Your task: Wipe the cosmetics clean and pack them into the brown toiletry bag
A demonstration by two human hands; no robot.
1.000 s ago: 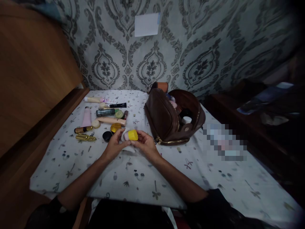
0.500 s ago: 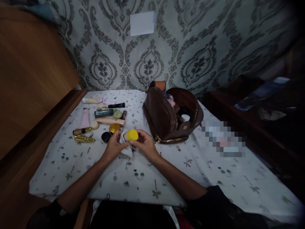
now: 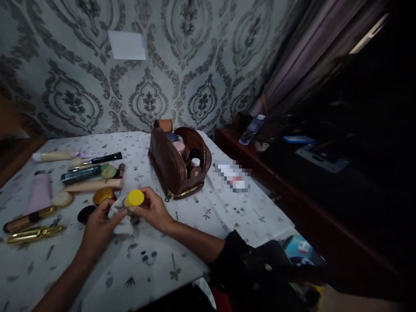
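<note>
Between my hands is a small container with a yellow cap (image 3: pixel 135 198), its lower part wrapped in a white cloth (image 3: pixel 122 223). My left hand (image 3: pixel 100 223) is closed on the cloth around the container. My right hand (image 3: pixel 154 210) grips the container at its yellow cap. Just beyond my left hand sit a gold-coloured round item (image 3: pixel 103 195) and a black round item (image 3: pixel 86 213). To the right of my hands stands an open brown leather cosmetic bag (image 3: pixel 162 162), with a white-lidded jar (image 3: pixel 195 162) and other items inside.
Cosmetics lie on the left of the patterned tablecloth (image 3: pixel 175 247): a pink tube (image 3: pixel 39 193), a dark green tube (image 3: pixel 81 174), a beige tube (image 3: pixel 94 185) and gold tubes (image 3: pixel 35 233). A blurred-out packet (image 3: pixel 232 175) lies right of the bag. A patterned wall covering (image 3: pixel 149 95) rises behind.
The view has turned to the right, so the table and bag appear further left. My hands still hold the yellow-capped container and the cloth together.
</note>
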